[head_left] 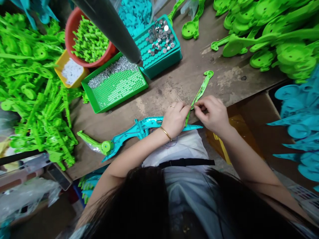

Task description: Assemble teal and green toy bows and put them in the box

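A curved blue plastic toy bow half [139, 127] lies at the table's front edge, with a green arm and round wheel [106, 146] at its left end. A narrow green plastic limb [203, 88] slants up from its right end. My left hand [176, 116] is closed on the lower part of this limb, its forearm crossing over the blue piece. Opposite it, my right hand [211, 113] pinches at the same spot on the limb. Whatever small item sits between its fingertips is too small to make out. A thin dark thread [171, 142] loops below my left wrist.
A green tray [117, 96] of small screws and a teal box [161, 63] with metal discs stand ahead. Left of them are a red bowl [71, 25] of green pegs and a yellow tub [59, 68]. A grey tool [112, 30] hangs overhead. Green parts [37, 83] pile up left.
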`<state>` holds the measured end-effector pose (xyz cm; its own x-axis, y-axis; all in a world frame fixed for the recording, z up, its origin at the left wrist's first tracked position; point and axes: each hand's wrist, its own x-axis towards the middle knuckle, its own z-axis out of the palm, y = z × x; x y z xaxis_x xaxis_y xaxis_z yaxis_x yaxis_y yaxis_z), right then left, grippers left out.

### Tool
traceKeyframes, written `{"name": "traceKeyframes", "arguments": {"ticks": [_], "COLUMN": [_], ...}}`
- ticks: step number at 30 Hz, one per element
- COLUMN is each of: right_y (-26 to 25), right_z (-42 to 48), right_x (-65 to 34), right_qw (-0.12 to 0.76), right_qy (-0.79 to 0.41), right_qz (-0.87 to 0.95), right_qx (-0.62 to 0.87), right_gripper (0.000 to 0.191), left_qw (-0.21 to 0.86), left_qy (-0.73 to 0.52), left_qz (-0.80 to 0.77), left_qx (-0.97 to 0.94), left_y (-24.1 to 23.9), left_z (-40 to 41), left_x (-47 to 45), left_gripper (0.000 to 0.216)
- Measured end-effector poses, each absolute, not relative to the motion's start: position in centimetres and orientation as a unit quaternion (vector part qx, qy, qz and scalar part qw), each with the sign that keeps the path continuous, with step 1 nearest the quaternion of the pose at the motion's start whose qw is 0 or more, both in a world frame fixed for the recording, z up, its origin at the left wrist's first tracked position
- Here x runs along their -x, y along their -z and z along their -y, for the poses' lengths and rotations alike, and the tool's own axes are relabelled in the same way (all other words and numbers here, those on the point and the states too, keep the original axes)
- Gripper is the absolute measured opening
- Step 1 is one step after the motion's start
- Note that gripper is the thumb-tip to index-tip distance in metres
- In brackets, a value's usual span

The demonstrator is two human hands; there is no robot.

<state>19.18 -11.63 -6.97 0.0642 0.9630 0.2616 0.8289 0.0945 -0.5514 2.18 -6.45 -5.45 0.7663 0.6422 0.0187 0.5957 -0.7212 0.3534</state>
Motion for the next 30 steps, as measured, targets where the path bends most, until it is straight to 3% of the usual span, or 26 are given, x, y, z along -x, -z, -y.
{"name": "traceKeyframes", "arguments": {"ticks": [13, 23, 30], "right_y": [7.5, 5.1, 4.9], "right_z": [11.3, 13.6, 13.1], "right_x": [-19.5, -17.9, -21.4], "right_qw": [0.276, 0.14, 0.272], "right_qy": [-0.079, -0.111, -0.159], "right_qz": [0.716, 0.728, 0.666], "right_qx": [0.636, 0.661, 0.676], "right_gripper": [0.011, 0.03, 0.025], "left_qw": [0.15, 0.15, 0.143], "left_qy": [-0.065, -0.048, -0.076], "left_qz": [-0.316, -0.283, -0.283], "left_qx": [-0.935, -0.946, -0.945], "left_y": [5.6, 5.2, 5.6], "left_z": [6.3, 6.6, 6.5], "left_x": [-2.3, -2.2, -1.8], "left_gripper": [0.032, 0.039, 0.034]}}
